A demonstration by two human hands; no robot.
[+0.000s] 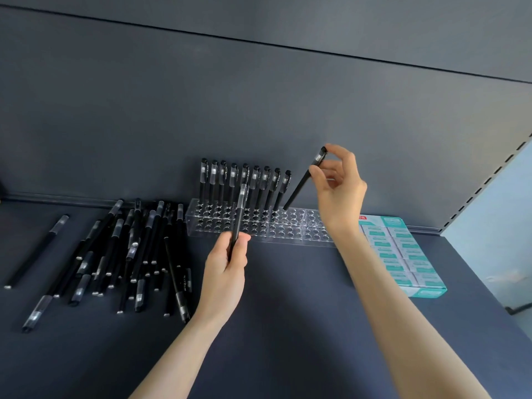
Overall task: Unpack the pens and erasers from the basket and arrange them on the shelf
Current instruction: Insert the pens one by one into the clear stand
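Head view — pen racking.
Mid-frame, tilted pen [302, 185] pinched by right hand [338, 182] must be seated in pen rack [288, 228] — spare pen [239, 214] gripped by left hand [226, 269].

We are looking at a clear plastic holder [288, 228] that is standing just in front of a dark grey back panel [259, 110], its top showing rows of round holes. A thin dark seam [259, 43] is running across the panel high up, sloping down to the right. At the right edge a slotted metal upright [486, 180] is slanting through the view, and a pale wall [495, 226] is showing beyond it. A small dark shape [521, 309] is sitting low on the right; we cannot tell what it is.
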